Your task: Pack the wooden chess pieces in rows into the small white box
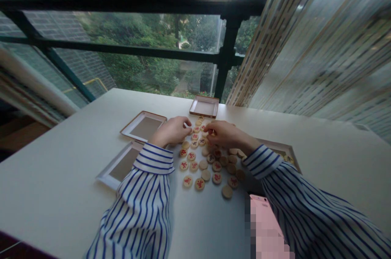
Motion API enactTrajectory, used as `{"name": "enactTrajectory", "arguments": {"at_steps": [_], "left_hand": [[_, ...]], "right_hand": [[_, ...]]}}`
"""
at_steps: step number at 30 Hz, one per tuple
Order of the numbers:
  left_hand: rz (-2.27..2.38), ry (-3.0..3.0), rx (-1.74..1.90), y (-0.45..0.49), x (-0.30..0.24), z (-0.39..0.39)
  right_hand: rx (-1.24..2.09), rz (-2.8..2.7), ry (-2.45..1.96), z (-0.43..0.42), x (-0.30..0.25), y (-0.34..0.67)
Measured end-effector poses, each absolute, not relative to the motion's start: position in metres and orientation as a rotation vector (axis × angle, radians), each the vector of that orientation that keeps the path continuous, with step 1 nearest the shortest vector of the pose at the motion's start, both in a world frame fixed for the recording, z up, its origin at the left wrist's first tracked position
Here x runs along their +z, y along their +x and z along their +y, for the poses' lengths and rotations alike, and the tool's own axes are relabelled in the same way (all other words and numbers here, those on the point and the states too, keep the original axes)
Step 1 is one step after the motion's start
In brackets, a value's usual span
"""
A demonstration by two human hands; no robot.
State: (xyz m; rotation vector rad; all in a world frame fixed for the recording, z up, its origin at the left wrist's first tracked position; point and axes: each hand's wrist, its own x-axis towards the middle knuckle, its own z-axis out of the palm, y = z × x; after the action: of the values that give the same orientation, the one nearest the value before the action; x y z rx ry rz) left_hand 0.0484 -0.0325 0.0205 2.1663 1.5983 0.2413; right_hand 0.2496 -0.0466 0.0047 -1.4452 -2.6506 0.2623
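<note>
Several round wooden chess discs (204,164) with red or dark characters lie scattered on the white table (61,177). My left hand (171,130) rests at the pile's far left edge, fingers curled and pinching toward a disc. My right hand (224,133) lies over the far right of the pile, fingertips closed on a red-marked disc (210,130). Both arms wear blue-striped white sleeves.
Two shallow box trays (143,125) (120,165) lie left of the discs, a smaller tray (204,106) sits at the far edge, and another tray (282,151) holding a few discs shows behind my right wrist. A pink object (265,226) lies near me. Window and curtain stand beyond.
</note>
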Motion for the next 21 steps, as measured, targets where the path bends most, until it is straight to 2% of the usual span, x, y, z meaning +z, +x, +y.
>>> {"name": "enactTrajectory", "arguments": {"at_steps": [7, 21], "left_hand": [[1.568, 2.227, 0.317, 0.054, 0.019, -0.034], [1.568, 2.277, 0.336, 0.060, 0.022, -0.039]], "right_hand": [[0.050, -2.735, -1.393, -0.047, 0.005, 0.251], [0.065, -2.740, -1.441, -0.048, 0.002, 0.240]]}}
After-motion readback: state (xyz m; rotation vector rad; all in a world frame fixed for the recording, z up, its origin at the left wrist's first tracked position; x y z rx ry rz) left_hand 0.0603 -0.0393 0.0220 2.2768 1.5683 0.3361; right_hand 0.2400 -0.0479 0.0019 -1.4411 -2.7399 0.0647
